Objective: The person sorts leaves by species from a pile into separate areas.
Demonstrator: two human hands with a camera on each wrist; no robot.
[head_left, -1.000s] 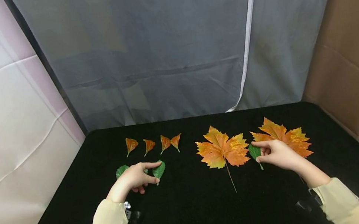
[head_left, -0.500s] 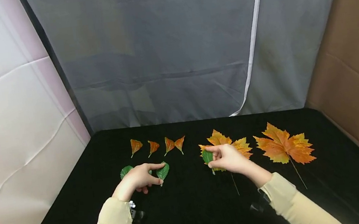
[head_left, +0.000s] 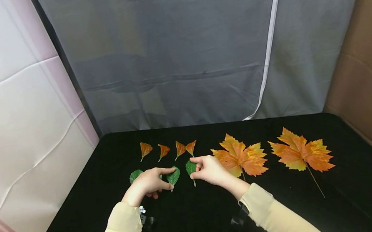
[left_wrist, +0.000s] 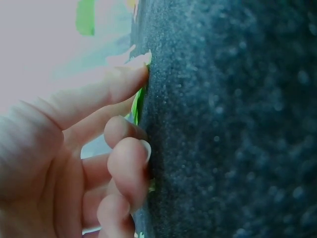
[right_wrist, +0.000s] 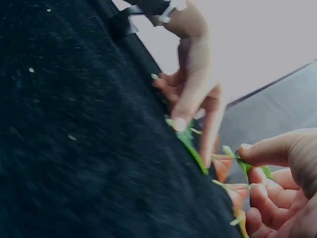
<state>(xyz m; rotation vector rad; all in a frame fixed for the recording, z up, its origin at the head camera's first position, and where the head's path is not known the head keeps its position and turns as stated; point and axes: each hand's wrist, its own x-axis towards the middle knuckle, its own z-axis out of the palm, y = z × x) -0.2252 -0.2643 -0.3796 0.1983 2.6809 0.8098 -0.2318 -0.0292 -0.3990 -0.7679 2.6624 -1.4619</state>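
Note:
Low over the black tabletop, my left hand (head_left: 148, 181) holds a green leaf (head_left: 174, 176) between thumb and forefinger, the leaf lying on the cloth. More green leaf (head_left: 135, 175) shows behind that hand, mostly covered by it. To the right, my right hand (head_left: 209, 170) pinches another green leaf (head_left: 190, 167) by its edge, stem pointing down. In the right wrist view this held leaf (right_wrist: 243, 166) is clear of the cloth. Just beyond the hands lies a row of several small orange leaves (head_left: 146, 149), the two rightmost touching.
Two large orange-yellow maple leaves lie at the right, a nearer-to-centre maple leaf (head_left: 241, 157) and an outer maple leaf (head_left: 300, 150), each with a thin stem. Grey curtain (head_left: 178, 55) hangs behind the black table (head_left: 185, 224). Pale and brown cloth walls stand at the sides.
My right hand has carried its green leaf leftward, from beside the outer maple leaf, across the inner one, to near the left hand. The left hand stays on its leaf.

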